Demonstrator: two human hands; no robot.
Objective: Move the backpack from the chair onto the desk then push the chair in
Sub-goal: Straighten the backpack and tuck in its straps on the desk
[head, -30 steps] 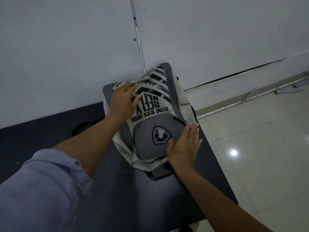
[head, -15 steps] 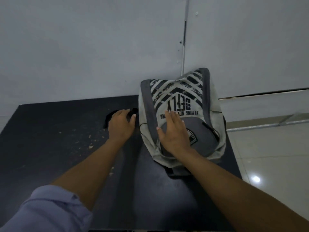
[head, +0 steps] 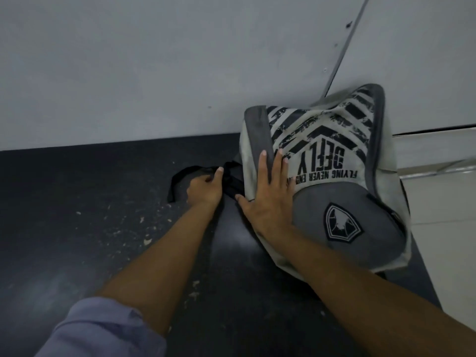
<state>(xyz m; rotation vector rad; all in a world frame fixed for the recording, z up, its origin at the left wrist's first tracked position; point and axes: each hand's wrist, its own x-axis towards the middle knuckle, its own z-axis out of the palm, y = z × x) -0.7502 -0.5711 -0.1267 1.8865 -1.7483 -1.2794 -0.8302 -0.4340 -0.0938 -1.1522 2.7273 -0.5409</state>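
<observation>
A grey and off-white backpack (head: 334, 155) with black stripes and printed lettering lies on the dark desk (head: 90, 228), its top leaning against the wall. My right hand (head: 270, 202) rests flat with spread fingers on the backpack's left side. Just left of the bag, my left hand (head: 204, 190) is closed around a black strap (head: 180, 177) that loops out from under it. The chair is out of view.
A pale wall (head: 154, 73) rises directly behind the desk. Light chips and dust speckle the desk's left half. At the right, past the desk edge, lies white tiled floor (head: 443, 215).
My left hand left the top of the backpack and came down onto the strap on the desk. My right hand slid from the bag's lower right corner to its left side.
</observation>
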